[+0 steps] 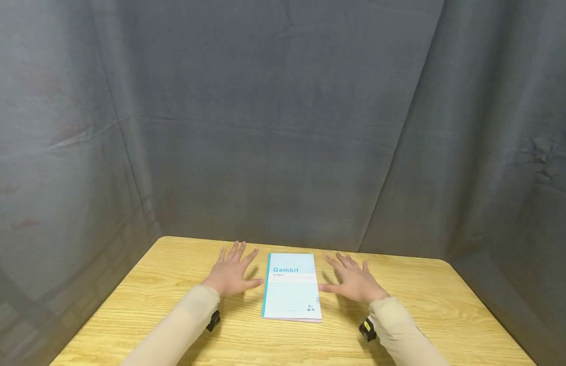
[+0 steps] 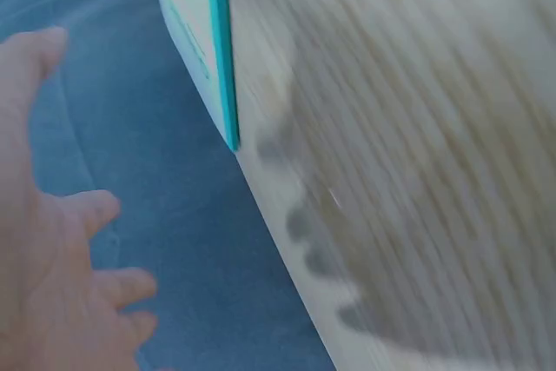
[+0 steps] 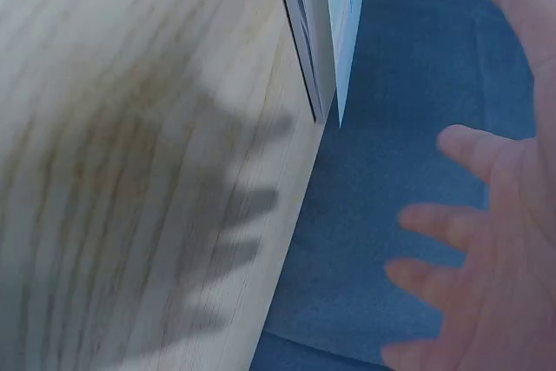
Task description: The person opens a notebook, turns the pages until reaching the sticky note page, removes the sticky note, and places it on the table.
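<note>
A flat, rectangular paper notebook (image 1: pixel 292 295) lies on wood-grained tabletop (image 1: pixel 164 284).

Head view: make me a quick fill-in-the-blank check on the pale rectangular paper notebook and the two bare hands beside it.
1. The large word printed on the pale rectangular paper notebook is ____.
2. Of the bare left hand and the bare right hand, the one nearer the notebook's teal spine strip is the ____ hand.
3. In both wrist views, the dark finger shapes on the light wood-grained table are the hands' ____.

Missing words: Gambit; left; shadows.
</note>
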{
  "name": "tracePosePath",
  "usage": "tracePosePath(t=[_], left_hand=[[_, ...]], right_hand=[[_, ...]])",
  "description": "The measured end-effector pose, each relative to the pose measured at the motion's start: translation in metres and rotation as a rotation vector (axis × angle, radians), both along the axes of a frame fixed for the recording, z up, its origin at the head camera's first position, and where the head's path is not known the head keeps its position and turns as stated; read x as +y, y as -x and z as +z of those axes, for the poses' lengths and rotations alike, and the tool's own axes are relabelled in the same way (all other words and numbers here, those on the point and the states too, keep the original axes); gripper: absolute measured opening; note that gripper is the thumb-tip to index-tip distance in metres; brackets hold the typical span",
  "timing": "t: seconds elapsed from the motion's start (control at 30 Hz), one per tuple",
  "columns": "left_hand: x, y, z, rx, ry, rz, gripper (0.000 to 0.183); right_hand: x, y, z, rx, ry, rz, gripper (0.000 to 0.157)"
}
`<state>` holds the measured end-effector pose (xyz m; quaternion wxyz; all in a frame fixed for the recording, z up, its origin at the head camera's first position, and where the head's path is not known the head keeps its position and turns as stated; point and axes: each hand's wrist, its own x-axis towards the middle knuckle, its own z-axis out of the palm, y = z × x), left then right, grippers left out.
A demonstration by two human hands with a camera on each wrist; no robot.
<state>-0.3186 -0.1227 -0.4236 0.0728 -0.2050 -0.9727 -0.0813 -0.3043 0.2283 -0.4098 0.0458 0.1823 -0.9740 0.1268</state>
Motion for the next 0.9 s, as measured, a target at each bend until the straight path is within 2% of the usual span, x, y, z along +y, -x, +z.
tracePosePath(t=[0.13,0.3,0.5,0.67,0.9], left_hand=[[0.003,-0.006,0.002,-0.074,-0.016,-0.082,0.088],[0.007,-0.019,0.001,-0.217,-0.024,-0.124,0.102],[0.011,-0.031,0.0,-0.366,0.003,-0.113,0.112],[0.012,-0.035,-0.002,-0.415,0.048,-0.096,0.112],[0.015,-0.036,-0.007,-0.453,0.08,-0.074,0.107]], right_hand=[[0.0,-0.005,-0.002,-0.064,0.028,0.055,0.089],[-0.002,-0.016,-0.005,-0.176,0.029,0.115,0.1],[-0.008,-0.026,-0.01,-0.3,0.032,0.146,0.11],[-0.011,-0.025,-0.016,-0.368,0.039,0.137,0.114],[-0.013,-0.024,-0.021,-0.416,0.017,0.089,0.116]])
